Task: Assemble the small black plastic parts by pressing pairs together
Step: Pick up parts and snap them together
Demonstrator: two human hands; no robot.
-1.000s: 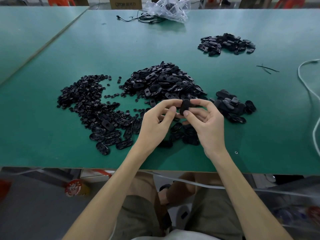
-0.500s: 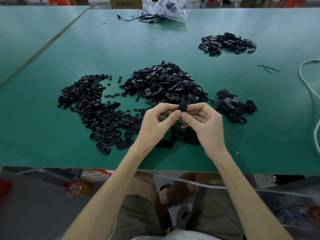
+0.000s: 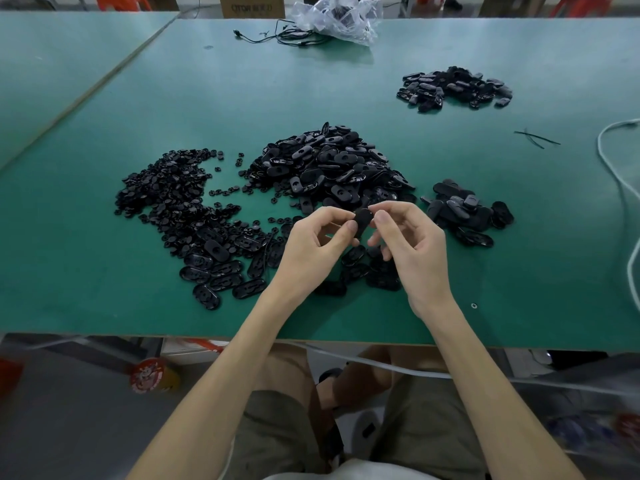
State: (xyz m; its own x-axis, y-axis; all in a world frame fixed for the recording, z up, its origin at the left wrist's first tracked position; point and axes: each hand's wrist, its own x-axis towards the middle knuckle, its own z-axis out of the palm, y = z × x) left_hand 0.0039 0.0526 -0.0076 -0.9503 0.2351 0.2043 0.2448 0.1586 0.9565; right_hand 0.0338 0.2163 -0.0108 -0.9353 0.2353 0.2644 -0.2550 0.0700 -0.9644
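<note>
My left hand (image 3: 311,244) and right hand (image 3: 412,251) are raised together over the middle of the worktop (image 3: 104,306), a little in from its near edge, with both bare forearms reaching in across that edge. Between them I hold one small black oval part (image 3: 362,219). My left thumb and forefinger pinch its left side and my right thumb and forefinger pinch its right, and my other fingers curl loosely underneath. The part is smooth matte plastic with rounded ends, and it is tilted slightly. I cannot tell whether it is one piece or two pressed together. Just beyond my fingertips is the big heap of oval shells (image 3: 329,168), some showing a hole or a slot. Towards the left edge is a wide scatter of tiny round pieces (image 3: 166,195). Nearer me on that side, open oval frames (image 3: 214,275) lie flat. A small pile of closed ovals (image 3: 464,213) is just to the right of my right hand, and another pile (image 3: 453,86) lies well off towards the far right corner. The worktop is dull green with a pale edge, and a second green table (image 3: 52,64) butts against it on the left. At the far edge are a crumpled clear plastic bag (image 3: 336,19) and a thin black cable (image 3: 277,36). A white cord (image 3: 620,174) loops along the right edge.
</note>
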